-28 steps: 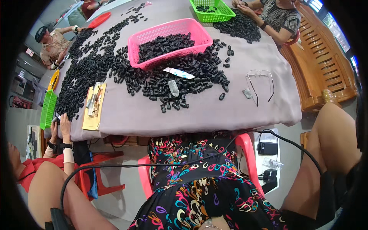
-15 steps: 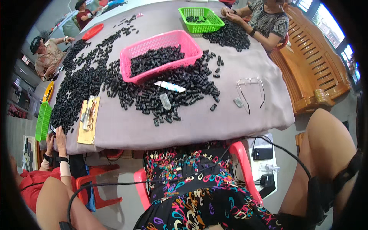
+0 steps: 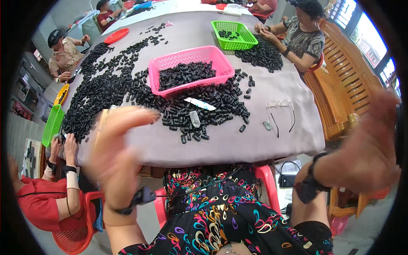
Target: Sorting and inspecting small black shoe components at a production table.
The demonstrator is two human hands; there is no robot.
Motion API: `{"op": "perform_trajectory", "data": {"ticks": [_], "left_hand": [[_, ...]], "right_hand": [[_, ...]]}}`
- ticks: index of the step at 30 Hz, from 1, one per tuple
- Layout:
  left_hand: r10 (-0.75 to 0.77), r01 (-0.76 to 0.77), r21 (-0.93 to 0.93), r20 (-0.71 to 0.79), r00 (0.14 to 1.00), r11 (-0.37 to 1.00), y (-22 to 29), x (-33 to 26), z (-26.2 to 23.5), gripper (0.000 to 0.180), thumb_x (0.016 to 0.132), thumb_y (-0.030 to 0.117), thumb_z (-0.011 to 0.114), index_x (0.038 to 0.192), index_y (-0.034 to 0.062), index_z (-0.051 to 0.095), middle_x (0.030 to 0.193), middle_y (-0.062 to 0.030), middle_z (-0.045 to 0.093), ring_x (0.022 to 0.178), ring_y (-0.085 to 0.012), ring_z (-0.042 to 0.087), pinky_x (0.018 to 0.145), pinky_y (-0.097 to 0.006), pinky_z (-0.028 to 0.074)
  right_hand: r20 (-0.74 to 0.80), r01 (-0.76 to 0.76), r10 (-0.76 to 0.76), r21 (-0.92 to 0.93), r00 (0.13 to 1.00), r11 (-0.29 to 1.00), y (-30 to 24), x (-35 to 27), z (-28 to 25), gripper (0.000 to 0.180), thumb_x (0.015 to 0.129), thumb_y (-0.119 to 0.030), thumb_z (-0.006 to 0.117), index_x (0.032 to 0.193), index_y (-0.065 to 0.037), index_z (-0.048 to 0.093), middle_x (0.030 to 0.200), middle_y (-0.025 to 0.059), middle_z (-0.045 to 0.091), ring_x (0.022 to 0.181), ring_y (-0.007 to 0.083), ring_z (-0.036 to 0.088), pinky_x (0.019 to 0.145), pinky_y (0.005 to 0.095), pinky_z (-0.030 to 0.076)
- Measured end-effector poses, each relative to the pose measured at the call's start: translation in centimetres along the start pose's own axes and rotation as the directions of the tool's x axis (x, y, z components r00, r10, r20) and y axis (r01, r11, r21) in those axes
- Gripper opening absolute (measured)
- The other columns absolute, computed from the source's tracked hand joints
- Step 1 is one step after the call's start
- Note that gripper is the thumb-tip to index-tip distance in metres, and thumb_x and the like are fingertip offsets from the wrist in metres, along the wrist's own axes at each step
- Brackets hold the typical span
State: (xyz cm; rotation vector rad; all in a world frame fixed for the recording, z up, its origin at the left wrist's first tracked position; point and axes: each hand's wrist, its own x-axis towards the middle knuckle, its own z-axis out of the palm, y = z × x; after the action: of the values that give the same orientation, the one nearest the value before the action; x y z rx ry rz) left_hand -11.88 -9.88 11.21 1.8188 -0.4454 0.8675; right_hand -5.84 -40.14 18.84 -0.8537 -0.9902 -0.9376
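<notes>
Both my hands are raised in front of me, smeared by motion. My left hand (image 3: pixel 117 146) hovers over the near edge of the table, fingers curved apart from the thumb, holding nothing. Off the table's right corner is my right hand (image 3: pixel 367 146), its fingers stretched upward and nothing seen in it. Dark straps circle both wrists. Closest to the left hand lies a heap of small black cylindrical pieces (image 3: pixel 229 97). On it rest a white-and-blue packet (image 3: pixel 199 103) and a grey oval piece (image 3: pixel 194 119). A pink basket (image 3: pixel 223 63) full of black pieces stands behind.
Eyeglasses (image 3: pixel 280 103) and a small grey lump (image 3: pixel 267 124) lie on the cloth-covered table (image 3: pixel 250 148). Green baskets (image 3: pixel 240 42) stand at the far right and left edge. Co-workers sit around, one in a red shirt (image 3: pixel 46 212) at left. A wooden bench (image 3: pixel 340 80) is at right.
My hands and forearms have risen into view, the left over the table edge, the right beyond the table's right corner. The whole scene has shifted slightly down and right in the picture.
</notes>
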Motion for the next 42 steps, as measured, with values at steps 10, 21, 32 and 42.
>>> {"op": "perform_trajectory", "data": {"ticks": [10,21,32,42], "left_hand": [[-0.529,0.396,0.415,0.282,0.800,0.819,-15.7,-4.9,7.1,0.034,0.085,0.023,0.071,0.108,0.0007,0.061,0.076,-0.0065,0.064,0.067,-0.0161,0.061,0.061,-0.031,0.049],[-0.547,0.365,0.499,0.285,0.788,0.786,-18.6,-4.3,8.4,0.030,0.076,0.016,0.076,0.097,0.0030,0.060,0.071,-0.0065,0.062,0.065,-0.0180,0.061,0.060,-0.032,0.047],[-0.525,0.509,0.136,0.294,0.798,0.850,-16.2,-5.4,7.4,0.014,0.082,0.004,0.069,0.094,0.0031,0.062,0.075,0.0033,0.059,0.068,-0.0041,0.053,0.061,-0.021,0.043],[-0.634,0.656,0.072,0.355,0.687,0.752,-15.4,-5.5,7.7,0.016,0.083,0.005,0.069,0.097,0.0022,0.063,0.077,0.0036,0.058,0.068,-0.0042,0.052,0.062,-0.022,0.045]], "right_hand": [[0.544,-0.113,0.683,-0.737,0.487,0.667,19.5,-17.6,0.4,0.025,0.083,-0.017,0.066,0.103,-0.002,0.065,0.095,0.0156,0.063,0.093,0.0327,0.060,0.083,0.0411,0.050],[0.459,-0.043,0.791,-0.855,0.404,0.518,24.5,-22.1,0.4,0.027,0.077,-0.007,0.064,0.104,-0.005,0.064,0.098,0.0141,0.059,0.097,0.0331,0.059,0.086,0.0422,0.049],[0.350,-0.531,0.852,-0.670,0.391,0.519,17.1,-19.1,-1.1,0.022,0.078,-0.008,0.062,0.100,-0.003,0.063,0.088,0.0123,0.055,0.082,0.0253,0.057,0.074,0.0343,0.045],[0.471,-0.361,0.679,-0.600,0.563,0.714,16.0,-19.1,-0.9,0.022,0.077,-0.012,0.070,0.095,-0.003,0.061,0.105,0.0131,0.058,0.104,0.0302,0.055,0.089,0.0388,0.045]]}}
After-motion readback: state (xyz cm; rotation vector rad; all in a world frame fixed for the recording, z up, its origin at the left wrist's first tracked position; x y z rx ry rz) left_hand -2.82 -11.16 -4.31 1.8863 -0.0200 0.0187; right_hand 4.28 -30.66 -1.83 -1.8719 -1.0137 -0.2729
